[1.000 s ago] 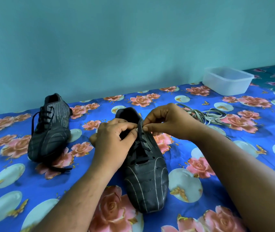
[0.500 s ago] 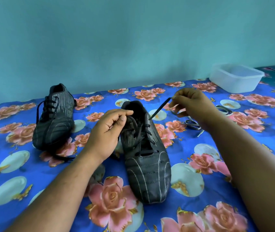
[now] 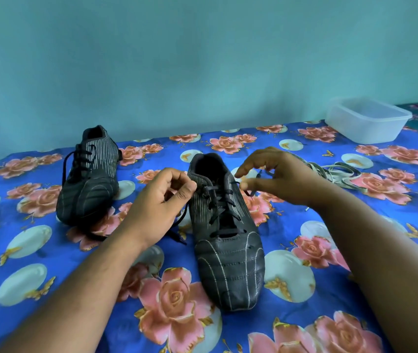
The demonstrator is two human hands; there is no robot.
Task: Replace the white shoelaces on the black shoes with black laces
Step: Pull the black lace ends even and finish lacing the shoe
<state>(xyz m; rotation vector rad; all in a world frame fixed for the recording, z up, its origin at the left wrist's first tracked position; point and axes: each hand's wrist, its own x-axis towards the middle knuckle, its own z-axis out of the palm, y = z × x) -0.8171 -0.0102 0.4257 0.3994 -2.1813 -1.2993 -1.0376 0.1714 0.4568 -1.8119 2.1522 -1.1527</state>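
One black shoe (image 3: 228, 250) lies in the middle of the bed, toe toward me, threaded with a black lace (image 3: 218, 205). My left hand (image 3: 162, 202) is at the shoe's left side, fingers curled, pinching one lace end, which trails down onto the sheet. My right hand (image 3: 276, 177) hovers at the shoe's right side near the top eyelet. Its thumb and loosely curved fingers hold the other lace end, which hangs slack in a small loop. A second black shoe (image 3: 88, 182) with black laces stands at the left. The removed white laces (image 3: 335, 174) lie in a heap behind my right hand.
A blue floral bedsheet (image 3: 37, 250) covers the surface. A translucent plastic container (image 3: 368, 121) sits at the back right against the teal wall (image 3: 203, 59).
My right hand, which was pulling the lace taut up and to the right, has come back toward the shoe and the lace has gone slack. My left hand has curled onto the left lace end.
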